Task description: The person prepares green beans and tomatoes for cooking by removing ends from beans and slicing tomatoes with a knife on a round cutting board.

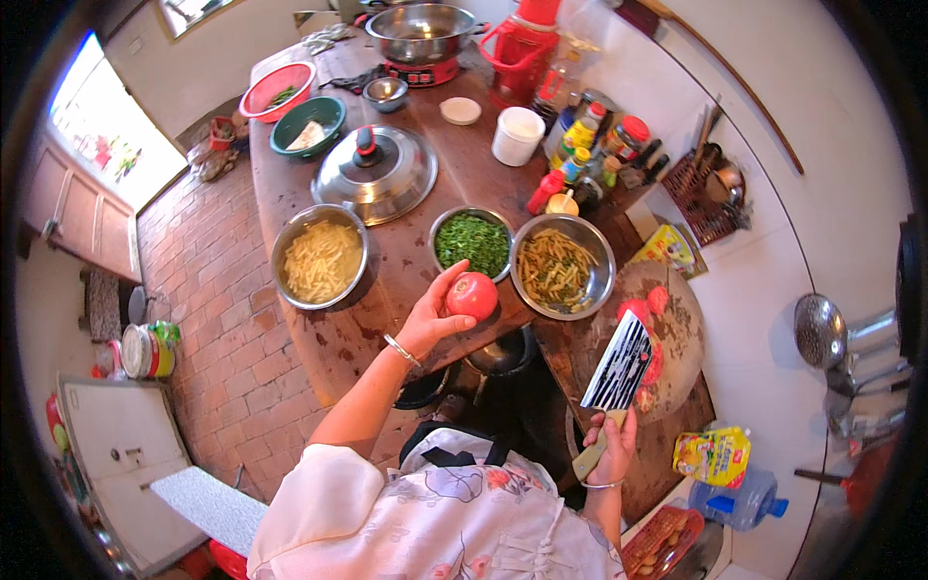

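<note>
My left hand [433, 308] holds a whole tomato [472, 296] above the front edge of the wooden table, just below a steel bowl of chopped greens [473, 241]. In my right hand [610, 444] is a cleaver [620, 366], gripped by its light handle, with its blade over the left part of a round cutting board [681, 341]. Cut tomato pieces [655, 360] lie on the board, partly hidden by the blade. Left of the greens stands a steel bowl of pale cut strips [321, 257]; on their right is a steel bowl of browned strips [557, 272].
A steel pot lid [377, 177] lies behind the bowls. Sauce bottles [576, 148] and a white tub [518, 135] stand at the back right. Farther back, a steel pan [420, 36] sits on a red cooker. A yellow pouch [712, 455] and a plastic water jug [736, 500] are at the lower right.
</note>
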